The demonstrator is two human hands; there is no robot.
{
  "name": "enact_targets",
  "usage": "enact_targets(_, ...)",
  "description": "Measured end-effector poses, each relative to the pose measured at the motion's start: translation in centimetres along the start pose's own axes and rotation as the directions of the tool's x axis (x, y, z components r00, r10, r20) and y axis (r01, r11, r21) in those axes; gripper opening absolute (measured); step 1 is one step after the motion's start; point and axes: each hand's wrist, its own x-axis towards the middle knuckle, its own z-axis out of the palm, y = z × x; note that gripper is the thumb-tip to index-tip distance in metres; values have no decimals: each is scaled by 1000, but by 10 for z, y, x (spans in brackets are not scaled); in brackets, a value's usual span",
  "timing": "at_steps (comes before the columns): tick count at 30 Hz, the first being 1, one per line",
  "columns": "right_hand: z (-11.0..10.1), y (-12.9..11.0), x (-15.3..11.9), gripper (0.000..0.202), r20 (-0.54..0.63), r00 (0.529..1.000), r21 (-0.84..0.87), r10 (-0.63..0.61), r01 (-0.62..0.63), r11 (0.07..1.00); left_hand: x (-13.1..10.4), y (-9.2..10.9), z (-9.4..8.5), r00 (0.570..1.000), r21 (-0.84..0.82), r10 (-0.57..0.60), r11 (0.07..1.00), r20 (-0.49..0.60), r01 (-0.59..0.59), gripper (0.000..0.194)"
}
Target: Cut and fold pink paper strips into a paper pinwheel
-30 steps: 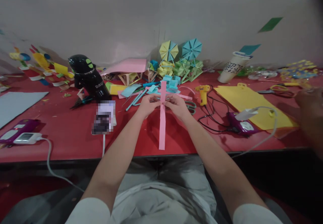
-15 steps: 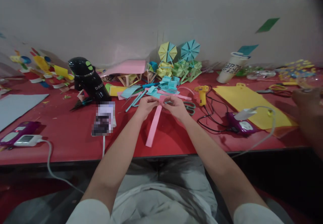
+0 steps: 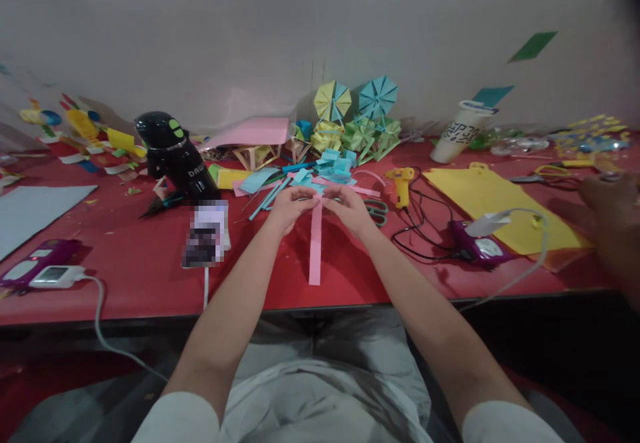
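A long pink paper strip [image 3: 315, 246] hangs down from my fingertips above the red tabletop. My left hand [image 3: 294, 207] pinches its upper end from the left. From the other side my right hand [image 3: 347, 208] grips the same end, the fingertips of both hands meeting there. Exactly how the top of the strip is folded is hidden by my fingers. Just beyond my hands lie folded light-blue paper pieces [image 3: 336, 166] and thin blue strips [image 3: 271, 198]. Grey-green handled scissors [image 3: 376, 212] rest beside my right hand.
A yellow glue gun [image 3: 401, 186] with black cable, a purple power socket [image 3: 481, 243] and yellow sheets [image 3: 505, 206] lie right. A black bottle [image 3: 175, 156] and a phone [image 3: 206, 233] are left. Folded paper wheels [image 3: 378, 98] stand behind. Another person's hand [image 3: 613, 206] is far right.
The lower end of the pink strip has swung to the right, so it now hangs almost straight towards me. Both my hands keep their pinch on its top end.
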Motion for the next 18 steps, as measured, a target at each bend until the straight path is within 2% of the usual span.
enact_targets(3, 3, 1, -3, 39, 109, 983, 41, 146, -151, 988, 2, 0, -2, 999, 6, 22, 1000, -32, -22, 37)
enact_targets(5, 4, 0, -4, 42, 166, 967, 41, 194, -203, 978, 2, 0, -2, 998, 6, 34, 999, -45, -33, 37)
enact_targets(11, 3, -1, -5, 42, 181, 962, 51, 205, -217, 975, 2, 1, -1, 997, -8, 39, 999, -69, -39, 37)
enact_targets(15, 3, 2, -3, 43, 178, 965, 39, 190, -200, 979, 1, 4, 1, 998, -34, -12, 999, -69, 9, 34)
enact_targets(18, 3, 4, -2, 45, 178, 970, 31, 168, -176, 984, 1, 6, 2, 997, -75, -56, 996, -56, 52, 24)
